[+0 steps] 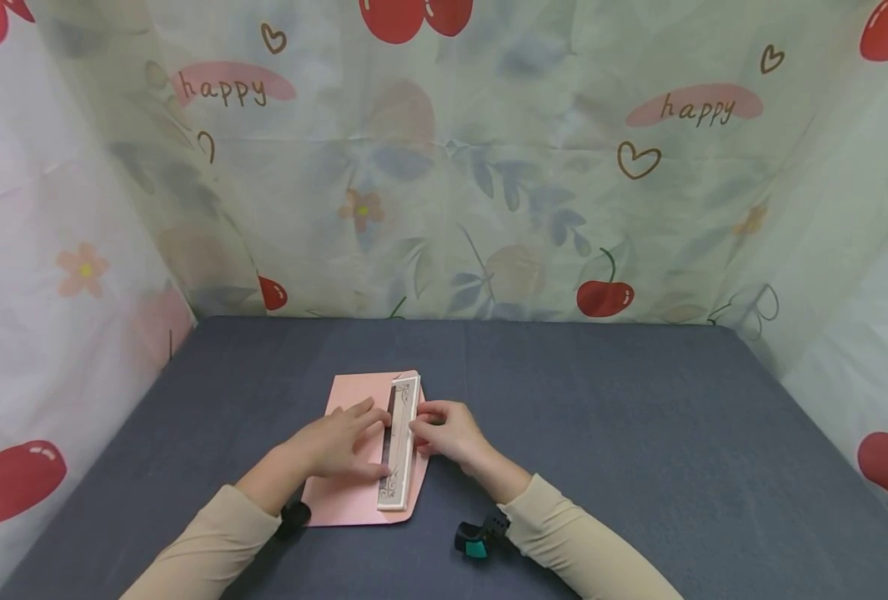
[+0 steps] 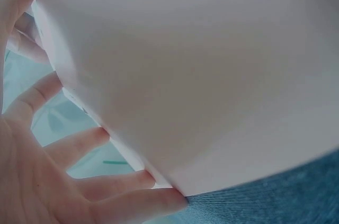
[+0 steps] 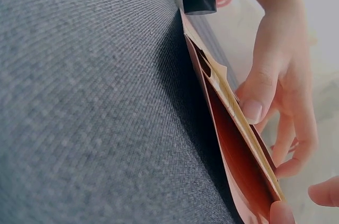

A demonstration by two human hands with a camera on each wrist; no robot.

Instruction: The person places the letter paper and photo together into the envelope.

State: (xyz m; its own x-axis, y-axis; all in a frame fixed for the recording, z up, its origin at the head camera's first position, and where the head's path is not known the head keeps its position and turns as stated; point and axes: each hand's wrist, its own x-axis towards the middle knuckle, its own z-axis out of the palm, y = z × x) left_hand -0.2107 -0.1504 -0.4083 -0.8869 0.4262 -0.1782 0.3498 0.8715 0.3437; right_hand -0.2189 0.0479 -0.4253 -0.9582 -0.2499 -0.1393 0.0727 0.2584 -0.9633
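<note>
A pink envelope [image 1: 349, 500] lies on the dark cloth, its open side and flap toward the right. Along that side sits a long, narrow cream card-like piece [image 1: 397, 450] with printed scrollwork and a dark band on its left. My left hand [image 1: 331, 446] spreads over the envelope, thumb and fingertips on the piece's left part. In the right wrist view, the left thumb [image 3: 257, 105] presses on it from above. My right hand [image 1: 451, 429] is at the piece's right edge. One right fingertip [image 3: 280, 213] touches the edge, while another is held apart. The left wrist view shows a pale sheet [image 2: 185, 86] beside the fingers.
Dark grey cloth [image 1: 601, 433] covers the table. A black wrist device with a teal face [image 1: 476, 548] sits by the right cuff, another black device [image 1: 293, 515] by the left. Printed curtains [image 1: 444, 233] enclose the back and sides.
</note>
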